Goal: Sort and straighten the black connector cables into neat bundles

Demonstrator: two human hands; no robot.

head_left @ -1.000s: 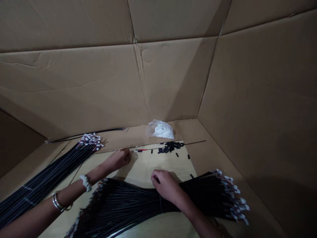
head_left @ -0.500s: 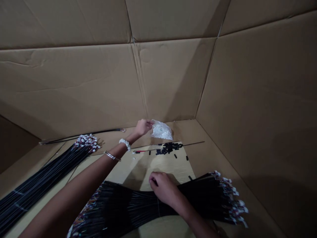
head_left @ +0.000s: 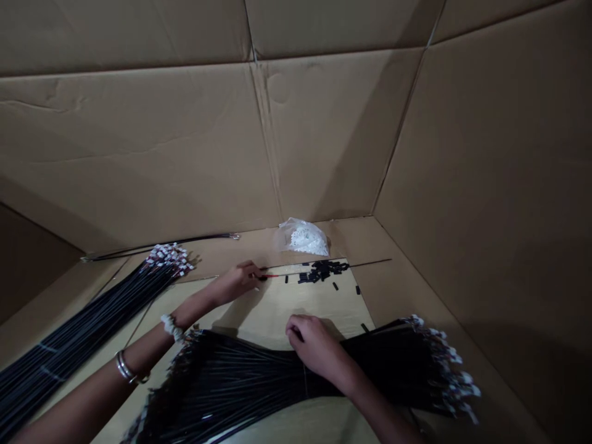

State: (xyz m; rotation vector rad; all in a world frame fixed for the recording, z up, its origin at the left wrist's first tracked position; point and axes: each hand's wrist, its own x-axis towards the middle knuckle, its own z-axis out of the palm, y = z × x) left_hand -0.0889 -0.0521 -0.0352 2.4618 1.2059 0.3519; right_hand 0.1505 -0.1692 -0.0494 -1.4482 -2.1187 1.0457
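Observation:
My left hand (head_left: 243, 279) is at the back of the pale board, its fingers bent together beside a thin red-and-dark item (head_left: 272, 275). What its fingertips pinch, if anything, is hidden. My right hand (head_left: 309, 339) rests curled on the middle of a thick bundle of black cables (head_left: 240, 376); anything inside its fingers cannot be seen. White connectors (head_left: 453, 370) fan out at the bundle's right end. Behind the board lies a clear plastic bag of small white parts (head_left: 305, 237), with neither hand on it. Small black pieces (head_left: 321, 271) are heaped in front of the bag.
Another long bundle of black cables (head_left: 87, 320) with white connectors lies to the left. A few loose cables (head_left: 161, 243) run along the back cardboard wall (head_left: 139, 154). Cardboard also rises on the right (head_left: 499, 185). Single black pieces (head_left: 357, 290) are scattered over the board's right side.
My left hand has let go of the plastic bag and come down and left to the red-and-dark item. The bag now lies by itself. My right hand stays on the cables.

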